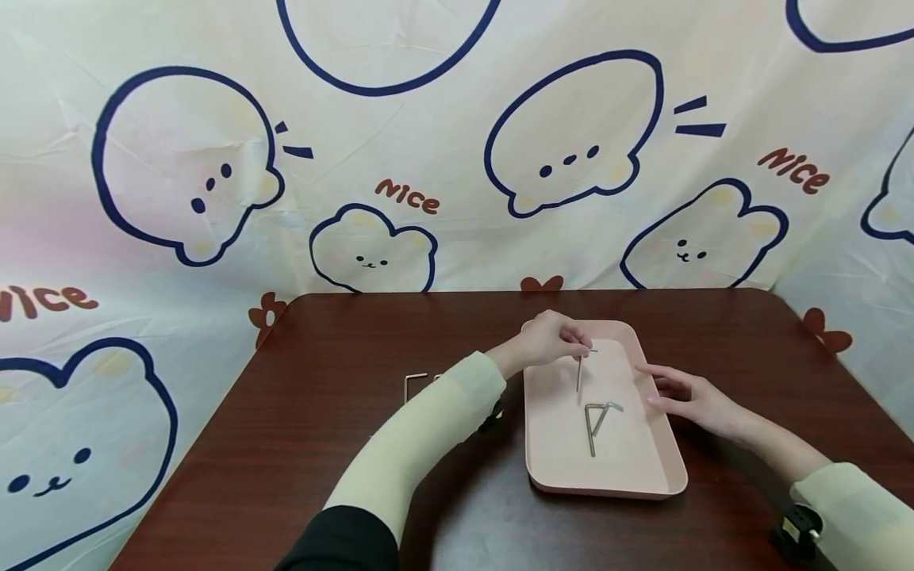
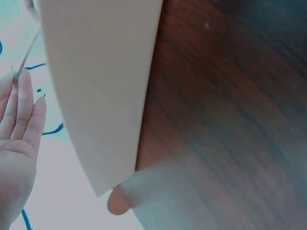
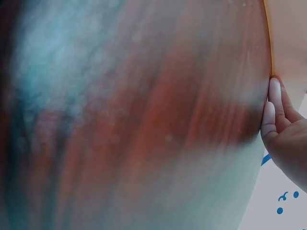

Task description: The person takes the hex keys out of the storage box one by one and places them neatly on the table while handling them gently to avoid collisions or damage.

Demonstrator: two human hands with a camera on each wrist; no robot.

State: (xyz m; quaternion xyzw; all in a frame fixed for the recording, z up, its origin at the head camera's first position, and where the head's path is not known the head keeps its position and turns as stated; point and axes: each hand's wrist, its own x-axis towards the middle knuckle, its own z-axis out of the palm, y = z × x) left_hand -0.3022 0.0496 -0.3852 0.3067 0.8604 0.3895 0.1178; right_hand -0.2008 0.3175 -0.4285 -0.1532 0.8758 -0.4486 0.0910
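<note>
At eleven o'clock over the pink tray (image 1: 637, 464), my left hand (image 1: 550, 341) pinches a hex key (image 1: 579, 377); my right hand (image 1: 696, 403), thumb and forefinger spread wide, touches the three o'clock side. Two more hex keys (image 1: 590, 432) (close together) lie near its centre.

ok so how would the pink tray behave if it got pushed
The tray looks stiff, its rim running straight and unsagging. Low and flat-bottomed, it would probably slide on the table rather than tip. The two keys lying loose inside might shift.
</note>
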